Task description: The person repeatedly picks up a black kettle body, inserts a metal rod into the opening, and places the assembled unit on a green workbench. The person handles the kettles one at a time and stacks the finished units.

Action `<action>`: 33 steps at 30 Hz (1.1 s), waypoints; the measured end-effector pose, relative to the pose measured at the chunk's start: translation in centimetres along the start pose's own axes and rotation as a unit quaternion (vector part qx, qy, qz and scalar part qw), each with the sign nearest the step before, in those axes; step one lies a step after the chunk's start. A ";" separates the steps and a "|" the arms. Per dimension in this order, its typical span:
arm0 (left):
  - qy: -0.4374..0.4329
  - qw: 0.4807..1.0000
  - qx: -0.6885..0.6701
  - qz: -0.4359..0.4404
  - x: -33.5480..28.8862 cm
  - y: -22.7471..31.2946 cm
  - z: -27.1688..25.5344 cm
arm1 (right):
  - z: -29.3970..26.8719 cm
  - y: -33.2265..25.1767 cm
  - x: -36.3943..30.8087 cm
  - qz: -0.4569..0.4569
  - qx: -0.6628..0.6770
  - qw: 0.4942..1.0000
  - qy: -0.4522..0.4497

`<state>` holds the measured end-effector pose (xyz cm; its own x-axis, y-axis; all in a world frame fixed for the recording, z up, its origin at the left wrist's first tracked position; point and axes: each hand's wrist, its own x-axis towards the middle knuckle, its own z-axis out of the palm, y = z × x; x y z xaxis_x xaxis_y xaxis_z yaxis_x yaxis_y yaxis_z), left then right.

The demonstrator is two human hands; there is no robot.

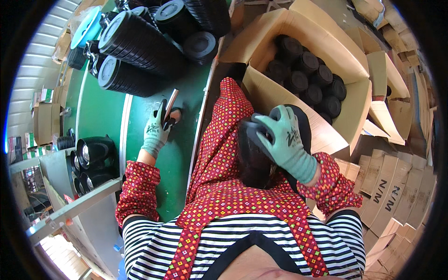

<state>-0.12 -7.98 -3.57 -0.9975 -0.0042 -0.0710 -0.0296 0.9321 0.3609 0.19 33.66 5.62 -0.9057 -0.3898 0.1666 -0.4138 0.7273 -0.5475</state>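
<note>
On the green tabletop, my left hand (157,130), in a pale green glove with dark fingertips, is closed round a slim shiny rod (172,101). A small dark round piece (175,115) sits against its fingers; its kind is unclear. My right hand (285,140), gloved the same way, rests over a glossy black cylindrical housing (252,163) in my lap. Its thumb and fingers grip the housing's upper end, which they partly hide. Red patterned sleeves cover both forearms, and a matching apron covers my lap.
Stacks of black ribbed round parts (140,44) stand at the table's far end, near a light blue dish (86,27). To the right, an open cardboard box (303,119) holds several black cylinders (308,63). Black housings (95,151) lie left; flattened cartons (387,186) lean right.
</note>
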 end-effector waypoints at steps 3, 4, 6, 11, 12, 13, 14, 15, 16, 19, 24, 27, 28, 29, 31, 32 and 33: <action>-0.028 0.996 -0.078 -0.014 0.8 0.9 -0.3 | -2.0 -0.9 0.3 -0.041 0.068 0.996 -0.027; -0.054 0.991 -0.120 -0.038 1.6 2.0 -1.0 | -2.6 -0.5 0.7 -0.040 0.111 0.993 -0.028; -0.055 0.971 -0.230 -0.046 1.9 3.0 -1.1 | -3.7 0.5 2.0 -0.050 0.197 0.979 -0.025; -0.095 0.949 -0.296 -0.052 2.8 14.2 -7.9 | -5.9 3.7 6.8 -0.160 0.309 0.934 -0.087; -0.086 0.966 -0.245 0.007 3.3 15.9 -8.8 | -7.1 2.6 9.0 -0.235 0.192 0.952 -0.042; -0.077 0.976 -0.193 0.072 3.9 17.9 -10.0 | -7.7 1.8 10.6 -0.285 0.118 0.951 0.000; -0.104 0.980 -0.121 0.120 5.5 20.5 -11.3 | -7.3 1.7 12.0 -0.299 0.077 0.951 0.022; -0.113 0.971 -0.107 0.183 6.0 21.5 -12.3 | -6.7 1.8 13.4 -0.311 0.051 0.949 0.029; -0.154 0.963 -0.166 0.150 6.1 22.9 -13.2 | -6.0 2.0 14.3 -0.302 0.039 0.952 0.021; -0.224 0.906 -0.342 0.106 7.3 25.2 -14.7 | -2.4 5.7 15.2 -0.259 0.173 0.950 0.023; -0.158 0.857 -0.317 0.374 9.8 23.7 -12.6 | 2.4 8.2 11.4 -0.150 0.291 0.944 0.049; -0.256 0.777 -0.372 0.439 9.1 23.6 -9.8 | 3.9 8.0 8.4 -0.074 0.296 0.949 0.075; -0.264 0.772 -0.389 0.427 8.7 23.4 -8.9 | 3.4 8.3 8.1 -0.070 0.286 0.954 0.054; -0.266 0.771 -0.402 0.416 8.5 23.4 -8.4 | 3.5 8.3 8.0 -0.074 0.299 0.950 0.060; -0.241 0.792 -0.415 0.378 7.4 25.0 -8.0 | 4.0 8.4 7.7 -0.082 0.323 0.940 0.072; -0.237 0.800 -0.408 0.371 7.0 26.4 -8.3 | 5.2 9.6 7.4 -0.095 0.343 0.934 0.018; -0.240 0.827 -0.344 0.374 6.5 28.2 -9.0 | 6.3 10.7 7.0 -0.104 0.361 0.926 -0.037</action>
<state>-8.04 15.05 14.56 -0.6174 0.7790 0.1096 0.3898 0.1819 0.9027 -9.98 35.17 -4.30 -0.7931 -0.5363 0.2889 -0.3853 0.0742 -0.9198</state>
